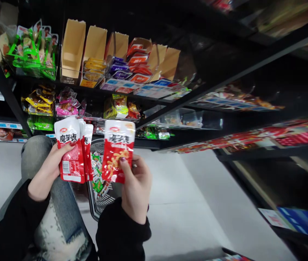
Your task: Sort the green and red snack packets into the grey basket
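Observation:
My left hand (47, 168) is closed round several red-and-white snack packets (72, 156), stacked with a barcode side facing me. Between the thumb and fingers of my right hand (137, 185) is a single red-and-white snack packet (118, 150), upright, its front with a picture of curled food toward me. The two hands are apart, with a narrow gap between the packets. Below and behind them sits a grey shopping basket (92, 206) on the floor, partly hidden by my hands and sleeve. Green and white packets (97, 174) lie in the basket.
Black shelves in front carry cardboard display boxes (73, 50), orange-red packets (139, 61), green-wrapped packs (34, 50) and yellow packs (41, 99). My bent knee in jeans (35, 152) is at the left. Blurred shelving (251, 152) runs along the right. Pale floor tiles (170, 188) lie below.

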`<state>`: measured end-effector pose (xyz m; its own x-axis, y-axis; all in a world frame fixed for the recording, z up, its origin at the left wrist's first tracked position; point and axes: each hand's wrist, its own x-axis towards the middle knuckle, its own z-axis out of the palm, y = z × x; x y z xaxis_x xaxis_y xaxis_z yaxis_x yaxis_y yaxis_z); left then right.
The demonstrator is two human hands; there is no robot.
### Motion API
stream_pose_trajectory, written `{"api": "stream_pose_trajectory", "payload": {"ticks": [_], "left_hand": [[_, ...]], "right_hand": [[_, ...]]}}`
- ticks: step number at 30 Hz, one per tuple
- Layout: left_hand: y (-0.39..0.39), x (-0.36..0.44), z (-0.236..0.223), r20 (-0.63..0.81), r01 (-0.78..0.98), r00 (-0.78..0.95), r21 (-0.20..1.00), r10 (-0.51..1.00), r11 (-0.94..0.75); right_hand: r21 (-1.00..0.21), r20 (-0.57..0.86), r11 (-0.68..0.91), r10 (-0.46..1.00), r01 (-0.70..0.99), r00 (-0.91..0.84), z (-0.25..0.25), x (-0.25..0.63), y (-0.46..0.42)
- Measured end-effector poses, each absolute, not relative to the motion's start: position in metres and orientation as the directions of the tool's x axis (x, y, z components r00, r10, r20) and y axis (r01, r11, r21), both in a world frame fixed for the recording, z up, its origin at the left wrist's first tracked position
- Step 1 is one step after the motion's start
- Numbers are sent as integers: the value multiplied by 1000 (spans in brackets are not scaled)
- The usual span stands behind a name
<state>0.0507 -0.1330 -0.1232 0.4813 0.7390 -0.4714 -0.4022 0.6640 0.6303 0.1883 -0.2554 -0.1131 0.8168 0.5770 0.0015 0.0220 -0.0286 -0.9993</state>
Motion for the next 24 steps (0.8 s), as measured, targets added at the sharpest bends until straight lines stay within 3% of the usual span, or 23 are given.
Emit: {"api": "stream_pose_trajectory", "payload": {"ticks": [2, 6, 12, 19, 21, 24], "left_hand": [[-133, 50, -120, -495, -413, 493, 591, 715, 693], [-134, 49, -117, -534, -397, 506, 553, 677, 733], [-135, 50, -121, -504, -431, 506, 556, 700, 711], [-134, 51, -118, -511, -369, 528, 581, 678, 725], [-135, 52, -119, -507, -354, 517, 607, 689, 712], [-135, 53, -122, -456, -331, 518, 674, 724, 661]], "right_hand": [[-999, -3, -34, 525, 17, 851, -120, 193, -254], [-990, -53, -132, 659, 46, 750, -132, 185, -245], [-984, 47, -79, 744, 157, 666, -142, 164, -230], [-953, 43, -112, 870, 281, 492, -137, 167, -224], [-916, 100, -126, 847, 381, 522, -132, 167, -226], [-864, 257, -141, 701, 483, 665, -121, 160, -230]]}}
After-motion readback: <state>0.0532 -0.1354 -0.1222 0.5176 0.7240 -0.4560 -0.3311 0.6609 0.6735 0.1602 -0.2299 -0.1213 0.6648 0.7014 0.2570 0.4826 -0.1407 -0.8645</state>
